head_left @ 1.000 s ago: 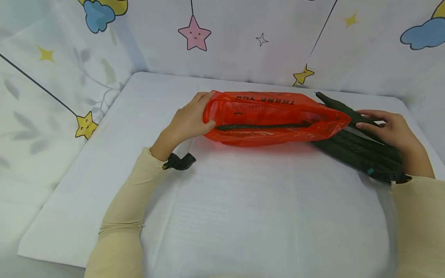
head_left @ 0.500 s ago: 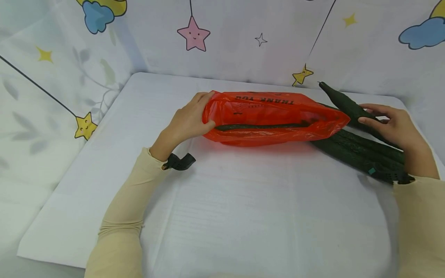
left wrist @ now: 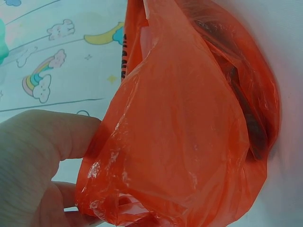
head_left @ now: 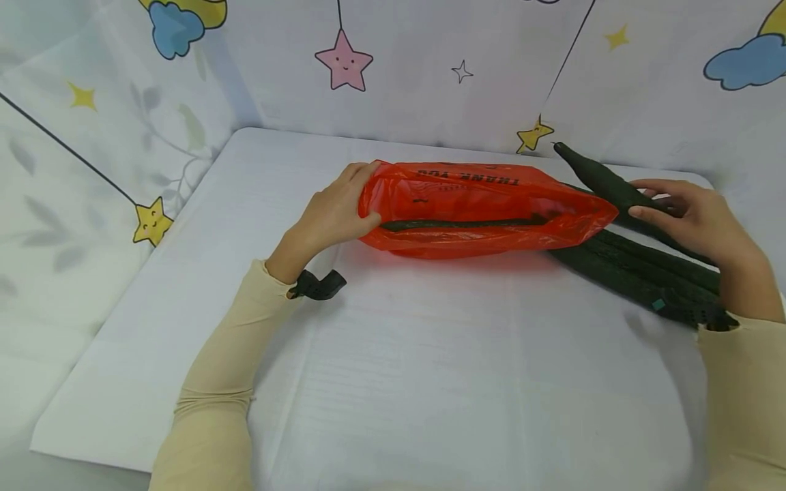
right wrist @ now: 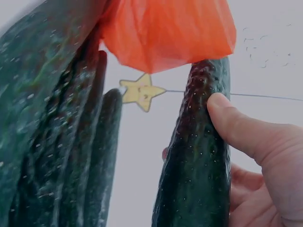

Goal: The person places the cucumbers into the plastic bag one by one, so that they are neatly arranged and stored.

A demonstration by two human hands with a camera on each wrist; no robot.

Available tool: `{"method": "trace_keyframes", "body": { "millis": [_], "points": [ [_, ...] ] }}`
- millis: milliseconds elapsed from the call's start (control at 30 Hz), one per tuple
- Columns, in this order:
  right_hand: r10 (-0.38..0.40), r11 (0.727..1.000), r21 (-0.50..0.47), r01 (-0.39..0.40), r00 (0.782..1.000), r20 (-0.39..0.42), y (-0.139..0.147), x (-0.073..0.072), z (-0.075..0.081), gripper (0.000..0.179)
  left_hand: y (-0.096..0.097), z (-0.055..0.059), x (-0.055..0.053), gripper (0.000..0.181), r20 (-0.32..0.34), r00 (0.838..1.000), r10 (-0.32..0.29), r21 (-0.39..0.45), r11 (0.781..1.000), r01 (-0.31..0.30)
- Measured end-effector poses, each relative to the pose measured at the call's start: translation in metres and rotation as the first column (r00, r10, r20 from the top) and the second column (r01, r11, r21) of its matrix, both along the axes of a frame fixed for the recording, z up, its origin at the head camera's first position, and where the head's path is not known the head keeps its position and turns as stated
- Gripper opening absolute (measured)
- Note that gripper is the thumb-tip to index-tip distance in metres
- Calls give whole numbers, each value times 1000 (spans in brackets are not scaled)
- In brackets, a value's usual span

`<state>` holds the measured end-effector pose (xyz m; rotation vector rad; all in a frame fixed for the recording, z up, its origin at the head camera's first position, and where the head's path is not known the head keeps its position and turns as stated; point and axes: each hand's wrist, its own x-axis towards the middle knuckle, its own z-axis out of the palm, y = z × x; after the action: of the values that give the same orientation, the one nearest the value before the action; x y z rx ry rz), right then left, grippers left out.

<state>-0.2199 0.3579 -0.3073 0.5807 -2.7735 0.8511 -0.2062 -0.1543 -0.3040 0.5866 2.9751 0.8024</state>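
Note:
My left hand (head_left: 331, 208) grips the left end of a red plastic bag (head_left: 485, 242) printed with THANK YOU, keeping its mouth spread. A dark green cucumber (head_left: 460, 224) lies inside, partly hidden by the film. In the left wrist view, thumb and fingers hold the bag's edge (left wrist: 109, 142). My right hand (head_left: 706, 221) holds another cucumber (head_left: 602, 179) between thumb and fingers, its thin tip pointing up-left past the bag's right end. The right wrist view shows the thumb pressed along this cucumber (right wrist: 194, 165), whose far end meets the red film.
Several more cucumbers (head_left: 645, 269) lie side by side on the white table (head_left: 399, 375), under and in front of my right hand, their far ends behind the bag. A printed curtain (head_left: 405, 88) hangs along the table's back edge.
My right hand has lifted the cucumber a little off the others, and its tip has risen and swung slightly left over the last half second. The left hand and bag stay in place.

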Motion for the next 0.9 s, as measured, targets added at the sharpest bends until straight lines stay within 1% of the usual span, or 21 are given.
{"method": "trace_keyframes", "body": {
  "millis": [67, 300, 367, 500, 633, 800, 900],
  "points": [
    [3, 1000, -2, -3, 1000, -20, -3, 1, 3, 46, 0, 0, 0, 76, 1, 1000, -2, 0, 1000, 2],
    [32, 998, 57, -26, 993, -110, -17, 7, 15, 44, 0, 1, 0, 76, 1, 1000, -1, -4, 1000, 1],
    [42, 998, 62, -34, 991, -127, -21, 9, 18, 42, 0, 1, 0, 76, 2, 1000, 2, -5, 1000, -2],
    [65, 996, 65, -55, 983, -174, -27, 11, 21, 41, 0, 0, -1, 76, 5, 1000, 2, -6, 1000, -1],
    [94, 994, 70, -81, 970, -226, -33, 14, 25, 40, 0, 0, -1, 76, 0, 1000, 1, -6, 1000, -1],
    [95, 995, 62, -82, 967, -237, -41, 20, 31, 42, 0, 1, -1, 76, -5, 1000, 3, -6, 1000, -3],
    [120, 992, 64, -108, 962, -246, -46, 23, 35, 43, 0, 1, 0, 76, -4, 1000, 6, -4, 1000, -6]
  ]
}}
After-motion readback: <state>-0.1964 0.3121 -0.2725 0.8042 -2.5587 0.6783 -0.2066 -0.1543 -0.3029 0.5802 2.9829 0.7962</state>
